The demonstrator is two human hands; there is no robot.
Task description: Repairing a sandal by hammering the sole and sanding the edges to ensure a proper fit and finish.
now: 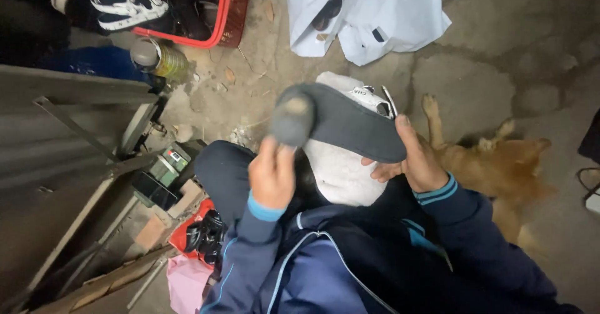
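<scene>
My right hand [414, 159] grips a shoe [350, 121] turned sole-up, its dark grey sole facing me and a white upper showing at the far end. My left hand [272, 176] holds a small greyish pad [291, 117] pressed against the toe end of the sole; the pad is blurred. Under the shoe a white cloth [340, 173] lies across my lap. Both arms wear dark blue sleeves with light blue cuffs.
A brown dog [500, 170] lies on the concrete floor to the right. A red basket [215, 14] with black and white shoes stands at top left, a white plastic bag [375, 14] at top centre. Metal framing, a jar, small boxes and red and pink bags crowd the left.
</scene>
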